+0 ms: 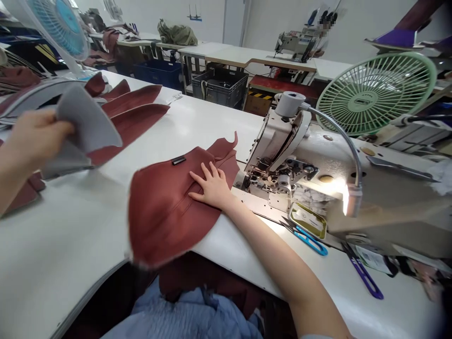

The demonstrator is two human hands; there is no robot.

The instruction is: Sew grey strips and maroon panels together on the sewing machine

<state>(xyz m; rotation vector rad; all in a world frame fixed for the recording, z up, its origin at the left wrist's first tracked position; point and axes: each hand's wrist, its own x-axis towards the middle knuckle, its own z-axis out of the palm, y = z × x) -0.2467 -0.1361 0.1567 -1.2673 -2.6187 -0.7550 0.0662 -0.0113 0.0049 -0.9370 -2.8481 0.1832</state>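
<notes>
The maroon panel (158, 207), smooth and leather-like with curved edges and seam lines, lies on the white tabletop (106, 207), left of the metal sewing machine (328, 160). The right hand (212, 187) rests palm-down on the panel; its grip is wide, fingers spread. The left hand (42, 134) has its grip closed on a matte, round-cornered grey panel (93, 125). Blue-handled snips (300, 231) lie beside the machine. The right hand hides part of the maroon panel. Motion blur softens the left hand; the frame edge cuts off its forearm.
</notes>
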